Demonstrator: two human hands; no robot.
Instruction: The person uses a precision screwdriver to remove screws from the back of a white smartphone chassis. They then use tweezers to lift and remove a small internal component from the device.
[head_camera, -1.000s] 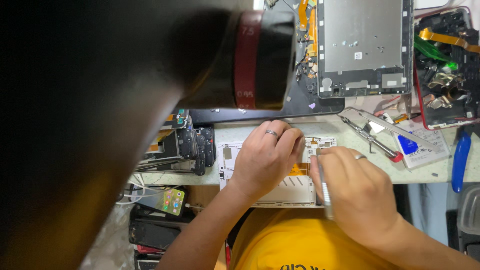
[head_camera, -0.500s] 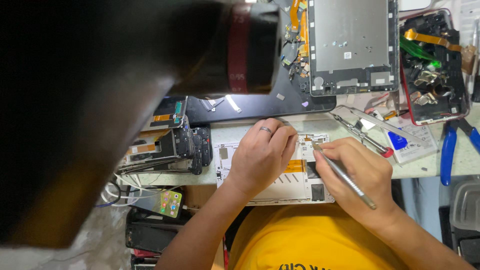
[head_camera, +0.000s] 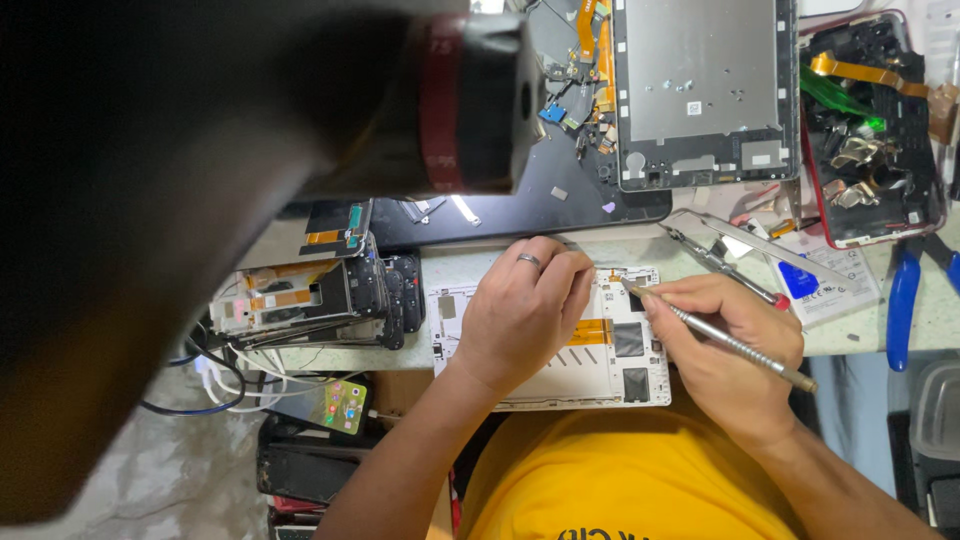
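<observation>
Opened white tablet (head_camera: 600, 360) at bench edge, left hand (head_camera: 520, 310) pressed flat on it, right hand (head_camera: 725, 350) gripping screwdriver (head_camera: 715, 335), tip at its top edge.

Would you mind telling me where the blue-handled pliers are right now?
In the head view, the blue-handled pliers lie at the far right of the bench, beyond the right hand and below the red-framed opened device.
</observation>
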